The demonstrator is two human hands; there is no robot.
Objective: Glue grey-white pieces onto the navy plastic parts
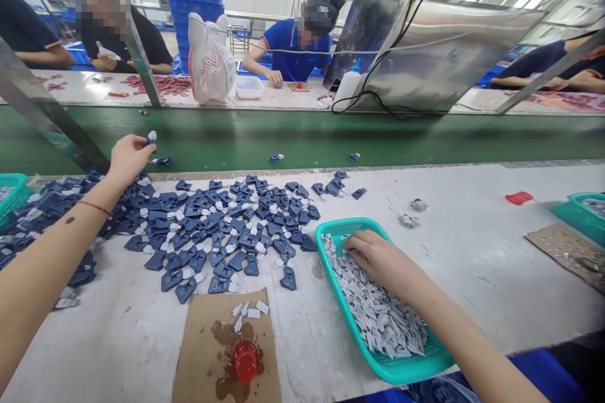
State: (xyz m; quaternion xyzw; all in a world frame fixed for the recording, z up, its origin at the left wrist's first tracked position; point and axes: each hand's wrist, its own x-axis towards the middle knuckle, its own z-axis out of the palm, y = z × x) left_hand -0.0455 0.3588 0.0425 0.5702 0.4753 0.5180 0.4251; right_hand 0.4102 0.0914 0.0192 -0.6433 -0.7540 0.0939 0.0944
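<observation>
Here, left hand (126, 157) pinched on one blue-white part (151, 137); right hand (378, 259) loose-fingered in one teal basket (340, 227).

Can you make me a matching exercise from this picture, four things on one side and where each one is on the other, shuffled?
Things:
1. left hand
2. right hand
3. red cap
4. white fan

Places:
A. on the stained cardboard sheet at the near edge of the table
B. inside the teal basket of pale grey pieces
C. across the green conveyor belt, on the far table
D. raised at the belt's near edge, pinching a small white piece, beyond the pile of dark blue parts

Pairs: 1-D, 2-B, 3-A, 4-C
</observation>
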